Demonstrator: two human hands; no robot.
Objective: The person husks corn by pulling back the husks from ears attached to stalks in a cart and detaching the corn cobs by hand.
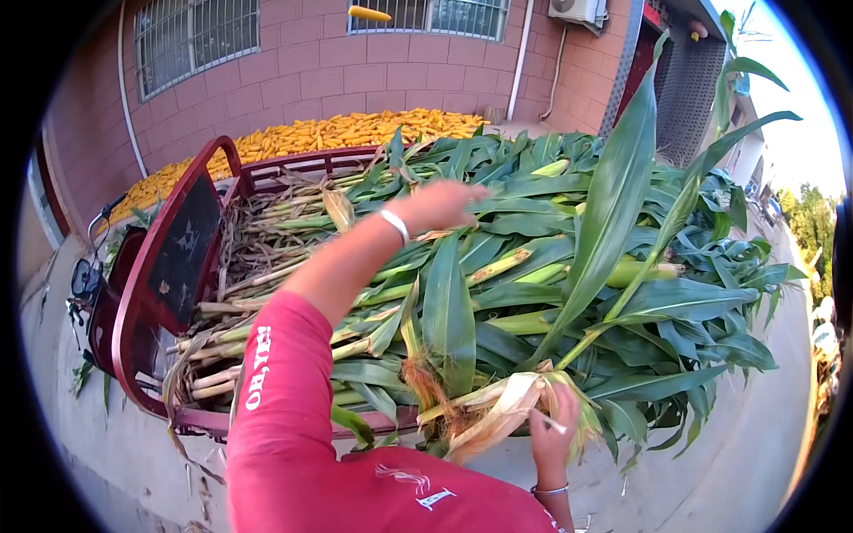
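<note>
My left hand point(437, 206), with a white bracelet at the wrist, is stretched over the stalks. It is slightly blurred, its fingers extend to the right, and nothing shows in it. A yellow corn cob point(370, 13) hangs in mid-air near the top, apart from both hands. At the lower centre my right hand point(556, 426) is closed around a small pale stick, against an opened dry husk point(499, 416). The husk is on a leafy green stalk point(613, 306). Brown silk point(424, 384) lies left of the husk.
A red-framed cart point(133, 333) carries a thick pile of cut corn stalks point(524, 222). Behind it, yellow cobs point(311, 133) are heaped along a pink block wall point(311, 75) with barred windows. Large upright leaves rise at the right. Concrete ground point(711, 471) shows around the cart.
</note>
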